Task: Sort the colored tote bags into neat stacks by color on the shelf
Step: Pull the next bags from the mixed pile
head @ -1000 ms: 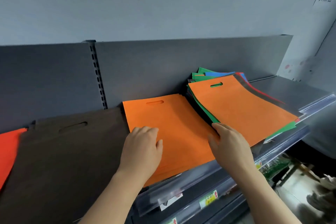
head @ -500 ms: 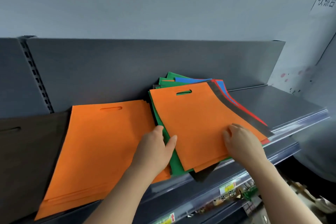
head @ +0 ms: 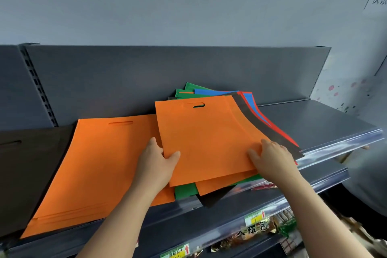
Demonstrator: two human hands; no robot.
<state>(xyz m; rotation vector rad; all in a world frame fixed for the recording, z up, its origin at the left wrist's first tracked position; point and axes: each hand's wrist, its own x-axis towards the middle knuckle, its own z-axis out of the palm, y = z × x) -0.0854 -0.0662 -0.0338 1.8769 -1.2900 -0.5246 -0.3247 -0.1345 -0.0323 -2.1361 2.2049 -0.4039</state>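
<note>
Head view: the flat orange non-woven tote bag (head: 205, 136), lying atop the mixed-colour pile of bags (head: 184, 191) right of centre on the grey metal shelf (head: 314, 123), is judged to be mid-pickup. A leftward transfer onto the adjacent orange stack (head: 100, 163), edges squared, is called for next. Its lower left corner is pinched by the left hand (head: 155, 165), thumb on top, while the right hand (head: 272, 159) is laid on the lower right corner, with any grip there not determinable.

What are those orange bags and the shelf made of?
The top orange bag: seemingly thin non-woven fabric, matte; it bows without creasing and has a punched handle slot. The shelf: probably painted metal, smooth grey, with a slotted upright at left.
</note>
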